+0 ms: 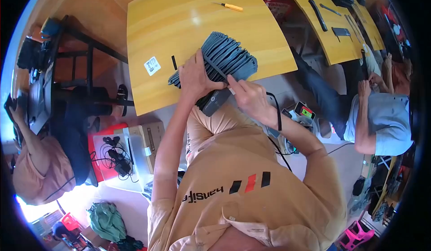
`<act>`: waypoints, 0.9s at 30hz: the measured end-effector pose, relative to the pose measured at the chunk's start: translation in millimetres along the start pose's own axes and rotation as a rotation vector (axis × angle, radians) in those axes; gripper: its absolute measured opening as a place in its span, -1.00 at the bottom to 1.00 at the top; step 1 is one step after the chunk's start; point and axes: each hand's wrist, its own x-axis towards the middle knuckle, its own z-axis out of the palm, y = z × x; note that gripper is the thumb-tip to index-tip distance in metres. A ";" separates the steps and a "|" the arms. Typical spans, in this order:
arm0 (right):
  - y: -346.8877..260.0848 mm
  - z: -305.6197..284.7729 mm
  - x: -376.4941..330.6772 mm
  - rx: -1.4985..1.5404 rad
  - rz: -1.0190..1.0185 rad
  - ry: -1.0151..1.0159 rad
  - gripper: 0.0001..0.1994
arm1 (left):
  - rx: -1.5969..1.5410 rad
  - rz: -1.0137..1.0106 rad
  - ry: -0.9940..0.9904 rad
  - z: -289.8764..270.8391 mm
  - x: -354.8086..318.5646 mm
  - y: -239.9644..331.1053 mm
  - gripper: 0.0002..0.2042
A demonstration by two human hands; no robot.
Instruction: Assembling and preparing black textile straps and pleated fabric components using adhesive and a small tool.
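Hands meet at the near edge of the yellow table (179, 8), and we see only the head view, so we describe it alone. Our left hand (194, 78) lies flat on a fanned stack of grey-blue pouches (229, 55), fingers curled over its near side and pressing it down; this seems to keep the stack from sliding apart. Our right hand (249, 96) is closed in a pinch on a thin black strap (215, 66) that runs across the stack, thumb and first fingers tight together at its end. A dark flat case (214, 102) sticks out below the two hands, half over the table edge; we cannot tell which hand carries it. A black cord (276, 111) loops around the right wrist.

On the table, further away, lie a white label (152, 65), a small black strip (174, 62) and a yellow-handled cutter (231, 7). The wood surface is smooth and shiny. To the right stands a second yellow table (327, 39) with dark tools, and a seated person in a light blue shirt (386, 120) works there. On the left another person sits near a black frame. On the floor we see a red tray (101, 154) with cables and a cardboard box (150, 138).
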 end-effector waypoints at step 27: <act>25.2 23.0 -28.1 2.209 0.738 -0.121 -0.80 | 0.018 0.032 0.010 1.3 3.0 -0.4 0.07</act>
